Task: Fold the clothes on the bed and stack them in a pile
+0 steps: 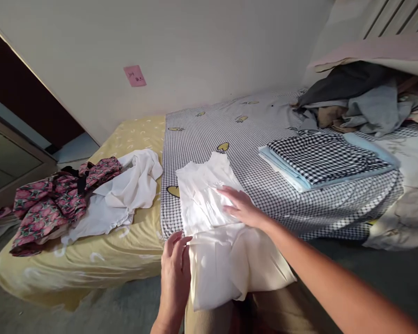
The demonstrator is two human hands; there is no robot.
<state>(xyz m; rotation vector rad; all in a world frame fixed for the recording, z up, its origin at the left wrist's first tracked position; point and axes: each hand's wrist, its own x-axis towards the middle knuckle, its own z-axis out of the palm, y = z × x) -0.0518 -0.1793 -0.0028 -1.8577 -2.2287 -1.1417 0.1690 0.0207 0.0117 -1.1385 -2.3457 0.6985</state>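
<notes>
A white sleeveless garment (pixel 209 190) lies directly under the fingers of the right hand (pixel 242 208), its neck end beyond them on the checkered sheet (pixel 195 134) and its lower part nearer the body, over the knees. The knees seem to serve as an extension of the bed, bearing the length that overhangs its edge. The right fingers are slightly spread and laid on the cloth, gripping nothing, apparently to steady or smooth it. The left hand (pixel 176 260) is at the garment's near left edge, fingers bent; whether they pinch the fabric I cannot tell.

Right of the right fingers, a folded stack (pixel 327 157) sits flat, probably set aside there so it stays neat. Left of the left fingers, a floral garment (pixel 66 190) and a crumpled white cloth (pixel 135 181) lie loose on the yellow sheet (pixel 139 260).

Well beyond the fingers, a pink note (pixel 135 76) on the wall carries dark handwriting (too small to read surely). No brand or label is legible.
</notes>
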